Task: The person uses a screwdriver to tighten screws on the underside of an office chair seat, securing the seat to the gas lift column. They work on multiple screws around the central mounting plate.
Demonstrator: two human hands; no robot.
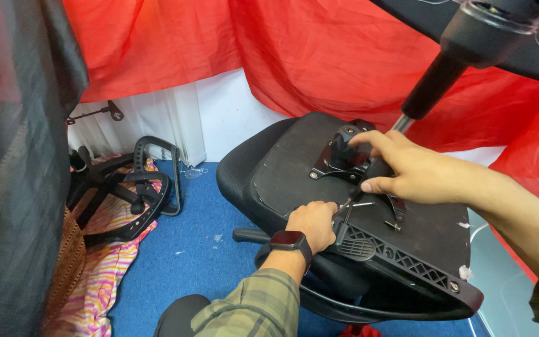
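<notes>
At the frame's centre, on the upturned underside of a black office chair seat (294, 175), the left hand (313, 223) is fisted around a thin metal tool (352, 206), while at two o'clock the right hand (407, 167) curls over the black mounting mechanism (341, 153), fingers bent.

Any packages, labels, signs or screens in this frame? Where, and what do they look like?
Smartwatch: on the left wrist, by the upturned chair seat; rounded rectangular screen, dark and blank, black band.
No packages, labels or signs show.
Left hand grips a thin metal tool at the seat's underside; right hand rests on the black metal bracket.
</notes>
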